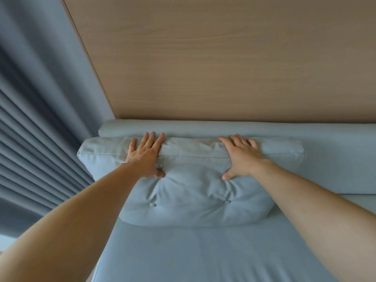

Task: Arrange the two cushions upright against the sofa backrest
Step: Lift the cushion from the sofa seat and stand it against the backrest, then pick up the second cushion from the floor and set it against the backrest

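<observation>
The left hand and right hand each clasp the top edge of the upright cushion, which leans against the backrest.

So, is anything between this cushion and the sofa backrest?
Nothing visible: the tufted cushion stands against the backrest, with the left hand and right hand gripping its top edge.

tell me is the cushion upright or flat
Upright: the cushion stands on the seat, top edge leaning on the backrest.
</observation>
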{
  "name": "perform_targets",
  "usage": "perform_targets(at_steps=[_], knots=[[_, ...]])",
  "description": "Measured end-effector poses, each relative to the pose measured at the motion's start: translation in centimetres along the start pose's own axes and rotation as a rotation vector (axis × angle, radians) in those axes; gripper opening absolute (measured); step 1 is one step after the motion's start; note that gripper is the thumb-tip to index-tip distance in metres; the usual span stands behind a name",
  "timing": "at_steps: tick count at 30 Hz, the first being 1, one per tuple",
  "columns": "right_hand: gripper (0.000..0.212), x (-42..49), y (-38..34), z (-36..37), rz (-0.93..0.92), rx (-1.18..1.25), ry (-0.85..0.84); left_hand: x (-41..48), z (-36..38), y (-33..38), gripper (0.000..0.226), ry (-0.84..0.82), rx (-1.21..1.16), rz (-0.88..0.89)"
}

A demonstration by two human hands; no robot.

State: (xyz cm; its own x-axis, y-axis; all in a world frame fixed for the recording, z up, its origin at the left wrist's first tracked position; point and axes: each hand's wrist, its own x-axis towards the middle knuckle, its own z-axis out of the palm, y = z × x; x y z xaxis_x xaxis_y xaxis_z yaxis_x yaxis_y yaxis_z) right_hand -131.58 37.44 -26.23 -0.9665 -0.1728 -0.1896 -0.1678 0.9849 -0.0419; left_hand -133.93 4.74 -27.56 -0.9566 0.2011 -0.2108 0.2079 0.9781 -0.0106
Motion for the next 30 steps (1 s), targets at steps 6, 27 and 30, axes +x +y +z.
perform_targets(at_steps=[6, 27, 30], knots=[[0.148, -9.8, 1.4, 1.0, 0.143, 0.109, 0.179, -6.0, 1.1, 4.9, 0.131, 0.224, -0.070, 0.045], [0.123, -81.7, 11.4, 9.3, 1.006, 0.328, -0.157, -53.4, 8.5, 48.5, 0.115, -0.311, -0.367, 0.603], [0.124, -86.3, 16.0, 10.4, 0.948, 0.334, -0.131, -55.2, 8.0, 55.0, 0.117, -0.258, -0.287, 0.600]])
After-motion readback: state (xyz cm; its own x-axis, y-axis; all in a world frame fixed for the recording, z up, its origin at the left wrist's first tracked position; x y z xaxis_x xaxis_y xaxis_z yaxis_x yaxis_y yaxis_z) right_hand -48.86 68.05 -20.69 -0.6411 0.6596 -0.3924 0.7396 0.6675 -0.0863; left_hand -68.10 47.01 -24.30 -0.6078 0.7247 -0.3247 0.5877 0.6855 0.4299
